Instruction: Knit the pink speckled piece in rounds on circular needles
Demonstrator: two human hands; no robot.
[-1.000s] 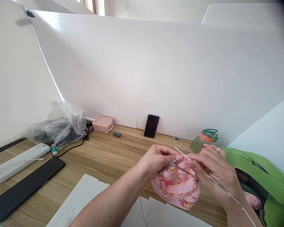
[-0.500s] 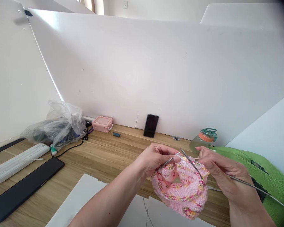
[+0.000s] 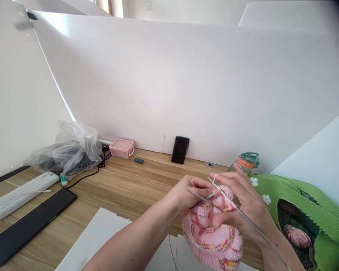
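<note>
A pink knitted piece (image 3: 214, 241) with yellow and red flecks hangs between my hands, several thin metal knitting needles in it. My left hand (image 3: 190, 194) pinches its top left edge and a needle there. Over its right side, my right hand (image 3: 244, 205) steadies a long knitting needle (image 3: 250, 220) that runs back along the wrist, its tip near my left fingertips. Pale yarn (image 3: 215, 177) passes by my right forefinger at that tip. My right thumb rests against the knitting. Part of the stitches is hidden by my fingers.
Right of my hands lies a green bag (image 3: 288, 188) with a ball of pink yarn (image 3: 298, 236) inside. Behind stand a bottle (image 3: 247, 162) and a propped phone (image 3: 180, 149). At left are a pink box (image 3: 122, 148), a plastic bag (image 3: 73, 150) and a power strip (image 3: 22, 194).
My right hand has moved left and over the knitting, its fingers lifting with the yarn. The long needle now slants more steeply. More of the green bag and its yarn ball shows.
</note>
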